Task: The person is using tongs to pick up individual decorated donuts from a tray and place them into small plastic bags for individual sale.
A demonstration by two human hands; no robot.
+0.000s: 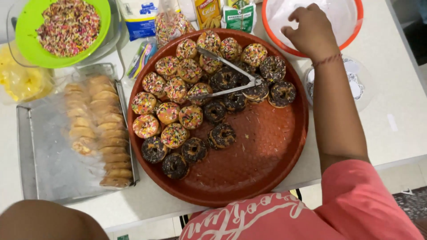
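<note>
White plastic lining inside the orange-rimmed bowl [354, 26] is what the right hand [310, 33] is into, fingers [299, 14] curled down loosely over the near rim and touching the lining, not clearly pinching anything that I can make out. That bowl sits at the far right of the table [400, 115], right under the fingertips. Just below the wrist there's a clear round lid [358, 84] lying flat. Off to the left of the fingers is the big red round tray [262, 155], with metal tongs [229, 73] resting on top of the donuts, nobody holding them. Chocolate-glazed donuts [222, 135] sit closest to the hand side, sprinkle-covered donuts [168, 112] are further left, and the near right part of the tray is bare with crumbs on it. Further left again, a metal baking sheet [49, 173] holds plain donuts [106, 133] in rows under clear plastic. Way up in the far left corner a green bowl [62, 29] is full of coloured sprinkles, with packets [209, 13] lined up along the far edge. Left hand isn't visible, only a bit of arm [44, 220] at the bottom left, so can't tell what it's doing.
</note>
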